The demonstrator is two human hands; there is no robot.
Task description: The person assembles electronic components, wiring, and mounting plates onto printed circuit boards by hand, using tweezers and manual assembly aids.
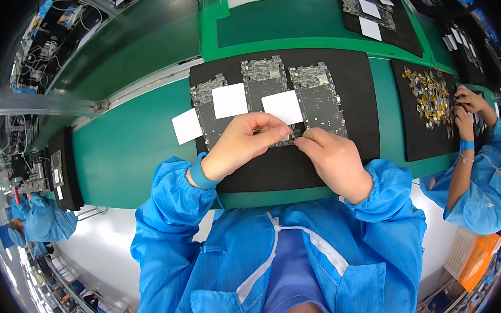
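Observation:
Three grey circuit boards lie side by side on a black mat: a left board, a middle board and a right board. My left hand, a blue band at its wrist, is closed, thumb and forefinger pinched over the middle board's near end. Just right of it, my right hand is closed too, fingertips pinched beside a small dark part. What either pinch holds is too small to make out. White rectangular pieces, a middle one and a right one, lie partly over the boards.
Another white piece overhangs the mat's left edge on the green bench. At right, a co-worker's hands work beside a pile of small gold-and-white parts. More boards sit on a far mat. A metal rail runs at left.

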